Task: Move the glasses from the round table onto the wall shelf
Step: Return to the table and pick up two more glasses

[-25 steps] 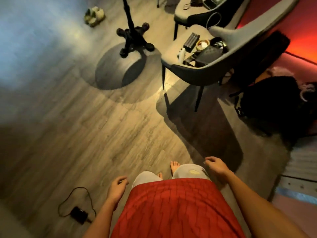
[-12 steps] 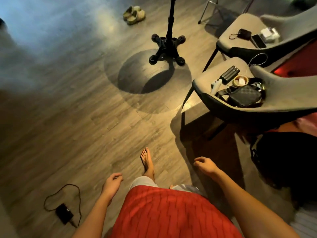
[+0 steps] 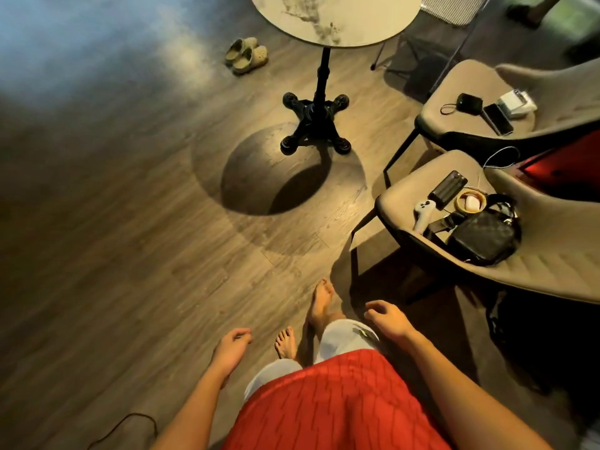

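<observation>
The round marble-topped table [image 3: 344,24] stands ahead at the top of the head view, on a black pedestal with a four-footed base [image 3: 315,125]. Only the near part of its top shows, and no glasses are visible on it. No wall shelf is in view. My left hand [image 3: 232,350] hangs low at my side, fingers loosely curled, holding nothing. My right hand [image 3: 388,321] hangs at the other side, fingers apart and empty. Both hands are well short of the table.
Two beige chairs stand at the right: the near chair [image 3: 552,274] holds a black bag, a power bank and small items, the far chair [image 3: 467,92] a phone and pouch. A pair of shoes [image 3: 246,55] lies beyond the table. A black cable [image 3: 130,427] lies on the wooden floor at lower left.
The view has swung up and forward as I step towards the table, so its top has come into sight. Both hands stay empty at my sides.
</observation>
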